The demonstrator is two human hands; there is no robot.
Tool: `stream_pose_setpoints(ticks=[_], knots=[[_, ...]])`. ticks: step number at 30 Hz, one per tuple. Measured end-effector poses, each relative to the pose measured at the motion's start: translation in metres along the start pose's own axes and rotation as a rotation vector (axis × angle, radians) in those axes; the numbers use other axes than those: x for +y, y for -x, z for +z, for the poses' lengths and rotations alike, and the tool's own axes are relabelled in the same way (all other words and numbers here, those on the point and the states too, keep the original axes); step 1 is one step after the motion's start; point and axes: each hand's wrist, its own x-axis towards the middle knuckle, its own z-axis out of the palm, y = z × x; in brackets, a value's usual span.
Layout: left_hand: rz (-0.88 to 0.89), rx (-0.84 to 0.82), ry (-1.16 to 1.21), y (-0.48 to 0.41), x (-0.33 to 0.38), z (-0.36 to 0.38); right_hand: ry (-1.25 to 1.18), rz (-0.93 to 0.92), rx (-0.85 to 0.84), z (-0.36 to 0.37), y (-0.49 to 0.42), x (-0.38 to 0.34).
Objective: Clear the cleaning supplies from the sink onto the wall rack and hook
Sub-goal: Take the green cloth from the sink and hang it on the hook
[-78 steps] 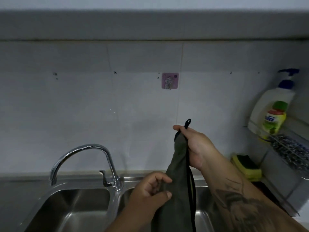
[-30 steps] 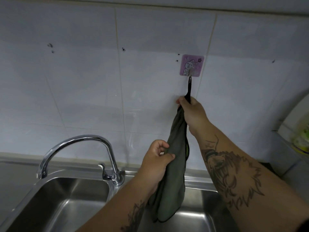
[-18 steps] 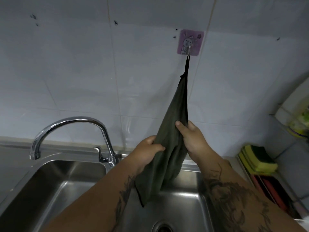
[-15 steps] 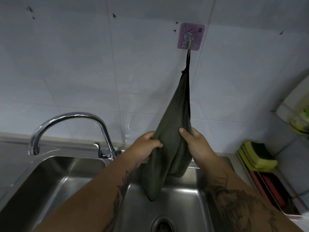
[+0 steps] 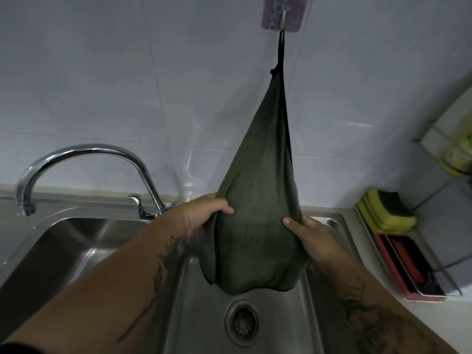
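A dark green cloth (image 5: pixel 258 221) hangs by its black loop from the pink adhesive hook (image 5: pixel 283 15) on the tiled wall, above the right sink basin (image 5: pixel 255 325). My left hand (image 5: pixel 204 215) pinches the cloth's left edge. On the opposite edge my right hand (image 5: pixel 310 238) grips it, and the two hold the lower part spread wide. The wall rack (image 5: pixel 431 129) at the right edge carries a yellow-green soap bottle (image 5: pixel 457 157), mostly cut off by the frame.
A chrome faucet (image 5: pixel 86 154) arches over the left basin (image 5: pixel 63 251). Yellow-green sponges (image 5: pixel 388 213) sit on the counter at right, with a red and white tray (image 5: pixel 408 267) in front of them. The drain (image 5: pixel 241 321) lies below the cloth.
The cloth's loop went onto the hook. My right hand then slid down from the loop to the cloth's right edge, and both hands pulled the cloth wider. The view tilted down.
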Motion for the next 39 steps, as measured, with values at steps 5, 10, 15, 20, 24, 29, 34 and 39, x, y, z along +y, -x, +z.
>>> stream_pose_setpoints(ticks=[5, 10, 15, 20, 24, 29, 34, 39], knots=[[-0.153, 0.031, -0.361, 0.015, -0.025, -0.036, 0.017, 0.049, 0.026, -0.026, -0.002, 0.007], [-0.144, 0.208, -0.613, 0.037, -0.063, -0.084, 0.144, 0.061, 0.006, -0.055, 0.002, 0.008], [-0.081, 0.359, -0.583, 0.067, -0.105, -0.125, 0.293, 0.048, 0.108, -0.083, 0.001, 0.007], [-0.059, 0.36, -0.492, 0.075, -0.116, -0.124, 0.386, 0.018, 0.114, -0.096, 0.003, 0.004], [-0.049, 0.317, -0.369, 0.054, -0.099, -0.096, 0.445, 0.005, 0.186, -0.111, 0.005, 0.004], [0.166, 0.316, -0.474, -0.003, -0.054, -0.045, 0.412, -0.013, 0.209, -0.121, 0.02, -0.01], [0.286, 0.327, -0.591, -0.062, -0.005, -0.006, 0.347, -0.011, 0.198, -0.132, 0.029, -0.012], [0.307, 0.286, -0.357, -0.1, 0.007, 0.014, 0.267, -0.022, 0.192, -0.147, 0.035, -0.009]])
